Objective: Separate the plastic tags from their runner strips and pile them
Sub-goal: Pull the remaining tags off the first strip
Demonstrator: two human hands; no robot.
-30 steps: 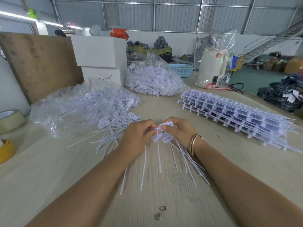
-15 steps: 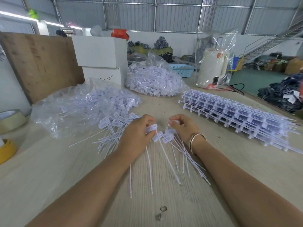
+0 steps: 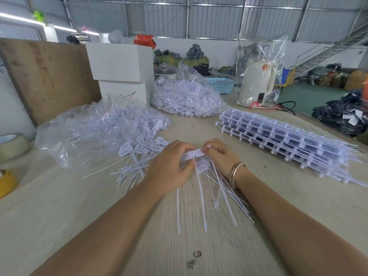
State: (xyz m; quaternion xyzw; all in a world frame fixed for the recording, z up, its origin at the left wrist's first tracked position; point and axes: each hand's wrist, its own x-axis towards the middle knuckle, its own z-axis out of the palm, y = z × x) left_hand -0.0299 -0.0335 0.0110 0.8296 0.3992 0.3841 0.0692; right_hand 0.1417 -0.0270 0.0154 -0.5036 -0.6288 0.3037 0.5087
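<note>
My left hand (image 3: pixel 171 168) and my right hand (image 3: pixel 221 156) meet at the table's middle, both pinching one white runner strip (image 3: pixel 196 152) with plastic tags on it. The tags' thin tails (image 3: pixel 201 198) fan out toward me over the wood. Just left of my left hand lies a small pile of loose tags (image 3: pixel 137 156). A stack of unseparated tag strips (image 3: pixel 288 142) stretches along the right side of the table.
A clear bag of tags (image 3: pixel 95 128) lies at the left, another heap of bagged tags (image 3: pixel 185 98) behind. White boxes (image 3: pixel 121 70), a bagged kettle (image 3: pixel 256 82), tape rolls (image 3: pixel 10 144) and a wooden board (image 3: pixel 45 72) ring the table (image 3: pixel 79 206).
Half a second ago my hands were apart, each holding tags. They have come back together on one strip, and the tails have swung with them.
</note>
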